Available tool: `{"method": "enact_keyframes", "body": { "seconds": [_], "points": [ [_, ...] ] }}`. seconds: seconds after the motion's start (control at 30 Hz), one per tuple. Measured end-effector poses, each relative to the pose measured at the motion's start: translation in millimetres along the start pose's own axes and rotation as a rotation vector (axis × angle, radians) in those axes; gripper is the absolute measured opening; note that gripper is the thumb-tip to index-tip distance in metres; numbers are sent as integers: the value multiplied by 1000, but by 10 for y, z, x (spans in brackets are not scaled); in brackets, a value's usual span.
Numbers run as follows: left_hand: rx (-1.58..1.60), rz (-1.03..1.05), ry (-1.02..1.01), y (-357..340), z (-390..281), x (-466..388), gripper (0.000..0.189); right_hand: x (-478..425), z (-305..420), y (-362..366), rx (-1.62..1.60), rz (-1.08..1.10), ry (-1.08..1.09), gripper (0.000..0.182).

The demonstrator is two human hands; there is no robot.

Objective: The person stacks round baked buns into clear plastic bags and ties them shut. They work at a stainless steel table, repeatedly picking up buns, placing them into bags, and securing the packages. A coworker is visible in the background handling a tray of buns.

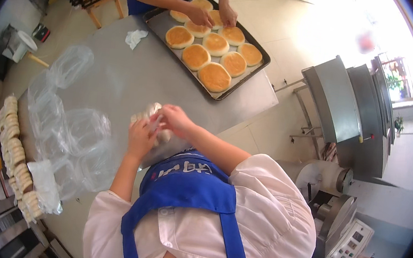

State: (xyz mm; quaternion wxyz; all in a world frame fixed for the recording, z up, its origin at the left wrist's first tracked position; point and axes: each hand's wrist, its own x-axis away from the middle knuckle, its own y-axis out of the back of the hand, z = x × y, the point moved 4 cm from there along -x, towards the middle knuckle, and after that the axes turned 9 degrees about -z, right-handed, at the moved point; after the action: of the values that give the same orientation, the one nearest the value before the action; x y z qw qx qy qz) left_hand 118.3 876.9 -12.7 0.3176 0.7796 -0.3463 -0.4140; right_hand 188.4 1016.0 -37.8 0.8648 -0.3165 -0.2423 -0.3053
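Note:
A clear plastic bag of pale round breads lies at the near edge of the steel table, just in front of my blue apron. My left hand grips the bag from its left side. Over its upper right side, my right hand pinches the gathered plastic with bent fingers. Both hands meet at the bag's neck, and they hide part of the breads. More clear plastic bags, lying flat and crumpled, spread over the table to the left of my hands.
A dark baking tray with several browned flat breads stands across the table, where a co-worker's hands reach over it. Bagged breads line the left edge. A crumpled white piece lies near the tray. Steel machines stand right.

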Motion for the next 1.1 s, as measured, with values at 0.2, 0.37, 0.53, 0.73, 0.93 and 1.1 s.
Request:
{"method": "enact_keyframes", "body": {
  "seconds": [0.2,0.37,0.53,0.73,0.93,1.1],
  "points": [
    [331,-119,233,-139,352,137,10,-154,-181,87,499,-209,194,29],
    [108,-66,-131,5,293,-47,9,-196,-258,37,622,-231,552,27],
    [353,49,248,-57,500,-60,11,-2,42,-98,846,-105,509,30],
    [334,-54,332,-160,226,114,10,23,22,-80,1168,4,905,23],
    [285,-105,312,-259,196,245,8,74,-42,46,1097,-97,914,25],
    [292,-215,322,-253,92,296,6,153,-87,38,1155,-17,1067,25]
  ]
}}
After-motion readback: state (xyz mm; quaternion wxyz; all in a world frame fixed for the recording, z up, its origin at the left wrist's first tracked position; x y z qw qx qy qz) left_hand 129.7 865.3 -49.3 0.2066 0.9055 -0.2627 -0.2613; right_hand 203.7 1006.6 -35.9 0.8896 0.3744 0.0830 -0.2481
